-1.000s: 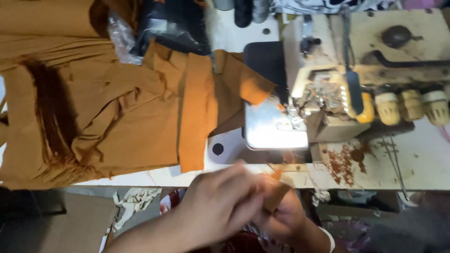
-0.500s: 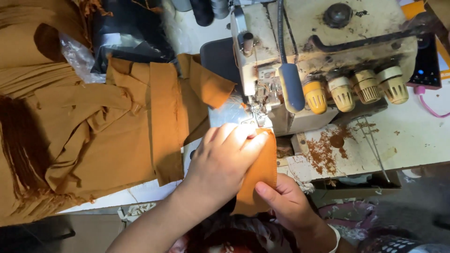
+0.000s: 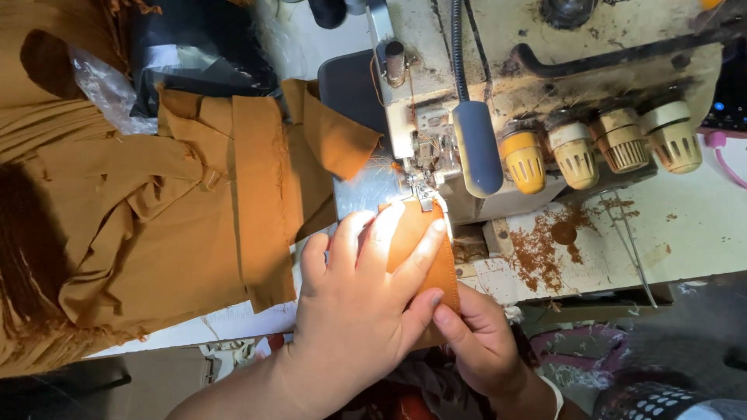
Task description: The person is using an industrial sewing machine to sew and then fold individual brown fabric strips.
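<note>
Near the lower centre of the frame, the left hand (image 3: 362, 303) is lying flat with spread fingers on a small brown fabric piece (image 3: 424, 253), pressing it onto the worktop (image 3: 700, 210) rather than closing around it. Just to its right, the right hand (image 3: 482, 346) is pinching the lower right edge of the same piece, its grip clenched on the cloth between thumb and fingers. The top end of the fabric piece is sitting under the presser foot (image 3: 424, 194) of the worn, cream-coloured sewing machine (image 3: 545, 93), which is filling the upper right of the frame. A row of thread tension knobs (image 3: 599, 148), one yellow and three cream, is showing along the machine's front. A large heap of brown garments (image 3: 156, 218) is spreading across the left half of the frame, with crumpled clear plastic (image 3: 105, 85) lying at the upper left.
</note>
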